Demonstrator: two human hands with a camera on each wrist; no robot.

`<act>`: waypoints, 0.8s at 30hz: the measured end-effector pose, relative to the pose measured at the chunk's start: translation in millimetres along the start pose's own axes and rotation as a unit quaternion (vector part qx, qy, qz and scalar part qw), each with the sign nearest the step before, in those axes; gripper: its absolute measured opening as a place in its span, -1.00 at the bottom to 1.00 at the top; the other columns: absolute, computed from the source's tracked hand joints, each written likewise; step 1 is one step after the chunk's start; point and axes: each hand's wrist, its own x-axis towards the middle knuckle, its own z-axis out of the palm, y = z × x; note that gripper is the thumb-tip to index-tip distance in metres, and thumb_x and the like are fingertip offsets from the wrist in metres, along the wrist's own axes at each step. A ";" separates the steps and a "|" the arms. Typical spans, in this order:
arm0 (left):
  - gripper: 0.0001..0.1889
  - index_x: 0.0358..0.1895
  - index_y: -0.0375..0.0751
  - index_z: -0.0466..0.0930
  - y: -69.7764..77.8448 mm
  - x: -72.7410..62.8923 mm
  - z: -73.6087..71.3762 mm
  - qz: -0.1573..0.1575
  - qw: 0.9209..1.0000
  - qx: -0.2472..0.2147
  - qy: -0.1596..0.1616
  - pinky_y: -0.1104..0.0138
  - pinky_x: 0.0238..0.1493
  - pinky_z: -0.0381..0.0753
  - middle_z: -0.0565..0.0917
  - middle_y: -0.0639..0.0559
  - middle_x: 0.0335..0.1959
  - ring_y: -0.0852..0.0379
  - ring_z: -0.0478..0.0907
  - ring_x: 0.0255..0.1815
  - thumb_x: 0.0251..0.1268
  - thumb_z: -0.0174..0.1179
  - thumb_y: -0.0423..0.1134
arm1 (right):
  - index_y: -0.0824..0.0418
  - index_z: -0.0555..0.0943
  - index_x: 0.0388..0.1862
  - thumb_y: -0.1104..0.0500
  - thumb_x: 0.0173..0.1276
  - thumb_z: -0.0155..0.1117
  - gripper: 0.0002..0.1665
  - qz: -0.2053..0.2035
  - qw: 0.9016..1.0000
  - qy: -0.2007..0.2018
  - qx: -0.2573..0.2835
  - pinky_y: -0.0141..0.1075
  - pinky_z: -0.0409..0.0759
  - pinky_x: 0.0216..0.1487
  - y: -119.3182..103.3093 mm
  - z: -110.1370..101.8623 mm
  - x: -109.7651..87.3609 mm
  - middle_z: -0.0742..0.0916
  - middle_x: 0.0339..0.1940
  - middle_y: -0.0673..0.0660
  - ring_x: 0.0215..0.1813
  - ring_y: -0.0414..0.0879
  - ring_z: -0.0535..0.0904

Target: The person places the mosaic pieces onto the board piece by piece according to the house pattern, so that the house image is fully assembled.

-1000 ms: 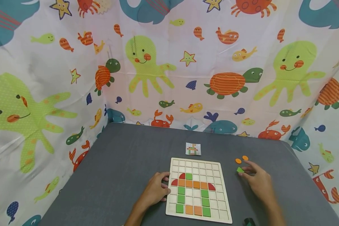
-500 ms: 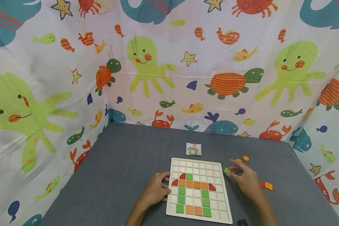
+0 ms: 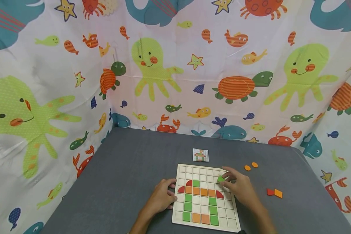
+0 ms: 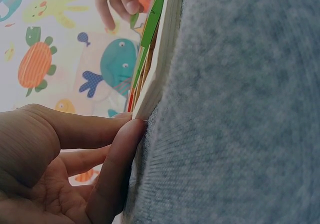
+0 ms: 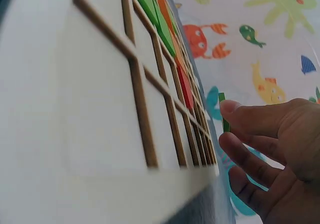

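A pale wooden grid board lies on the dark table, with green, orange and red tiles set in its squares. My left hand holds the board's left edge with thumb and fingertips; the left wrist view shows thumb and index finger at that edge. My right hand pinches a green tile between thumb and fingers over the board's upper right part. In the right wrist view the tile is seen edge-on, raised off the board. A small pattern card lies behind the board.
Two orange round tiles lie right of the board, towards the back. Nearer, a red tile and an orange square tile lie side by side. A sea-animal curtain stands around the table's back and sides.
My right hand has carried the green tile leftward from beside the orange round tiles to above the board, uncovering the red and orange tiles. The left hand has stayed at the board's edge.
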 end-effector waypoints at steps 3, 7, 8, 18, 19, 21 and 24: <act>-0.34 0.40 -0.38 0.51 -0.5 -0.1 0.3 -0.001 1.000 -0.001 -0.002 0.24 -0.59 0.76 0.53 -0.15 0.03 0.00 0.62 -0.12 0.17 0.38 -0.60 | 0.12 0.58 0.45 0.20 0.25 0.64 -0.22 0.000 1.000 -0.017 0.015 -0.30 0.68 -0.17 -4.6 5.8 0.5 0.82 -0.07 0.01 -0.07 -0.08 0.75; -0.34 0.40 -0.38 0.51 -1.3 -0.3 0.4 0.002 1.000 -0.003 -0.002 0.24 -0.59 0.76 0.52 -0.15 0.04 -0.01 0.61 -0.12 0.17 0.38 -0.61 | 0.10 0.60 0.42 0.24 0.24 0.63 -0.25 -0.008 0.999 -0.031 0.038 -0.33 0.70 -0.20 -9.3 14.0 2.0 0.81 -0.08 0.01 -0.11 -0.11 0.75; -0.34 0.41 -0.38 0.51 -1.5 -0.2 0.5 0.002 1.000 -0.002 -0.002 0.24 -0.59 0.76 0.52 -0.15 0.04 0.00 0.61 -0.11 0.17 0.37 -0.61 | 0.10 0.61 0.41 0.26 0.25 0.63 -0.26 -0.009 0.999 -0.032 0.039 -0.34 0.70 -0.21 -10.7 16.1 2.4 0.81 -0.09 0.01 -0.12 -0.11 0.75; -0.34 0.41 -0.37 0.51 -0.9 -0.4 -0.5 0.002 1.000 0.000 0.000 0.25 -0.59 0.76 0.52 -0.15 0.04 -0.01 0.61 -0.10 0.17 0.38 -0.59 | 0.10 0.63 0.41 0.28 0.27 0.60 -0.29 -0.030 0.997 -0.058 0.051 -0.34 0.72 -0.13 -28.5 30.1 3.9 0.81 -0.12 -0.02 -0.13 -0.16 0.73; -0.34 0.41 -0.38 0.51 -0.9 -0.5 -0.5 0.002 1.000 0.000 -0.001 0.25 -0.59 0.76 0.52 -0.15 0.04 -0.01 0.61 -0.10 0.17 0.38 -0.59 | 0.10 0.63 0.42 0.28 0.27 0.60 -0.28 -0.031 0.996 -0.062 0.053 -0.35 0.72 -0.13 -29.6 31.0 4.1 0.81 -0.12 -0.02 -0.13 -0.17 0.73; -0.34 0.41 -0.38 0.51 -0.9 -0.8 -0.5 0.003 1.000 0.000 -0.001 0.25 -0.59 0.76 0.52 -0.14 0.04 0.00 0.61 -0.10 0.17 0.38 -0.59 | 0.10 0.63 0.42 0.28 0.27 0.60 -0.28 -0.031 0.996 -0.068 0.057 -0.35 0.72 -0.12 -31.9 32.6 4.6 0.81 -0.12 -0.01 -0.13 -0.17 0.73; -0.34 0.41 -0.38 0.51 -0.9 -1.2 -0.5 0.003 1.000 0.001 0.000 0.25 -0.59 0.76 0.52 -0.14 0.03 0.00 0.60 -0.11 0.17 0.37 -0.59 | 0.12 0.63 0.41 0.30 0.26 0.60 -0.28 -0.032 0.995 -0.075 0.061 -0.34 0.72 -0.14 -34.7 34.8 5.2 0.81 -0.11 0.01 -0.13 -0.15 0.73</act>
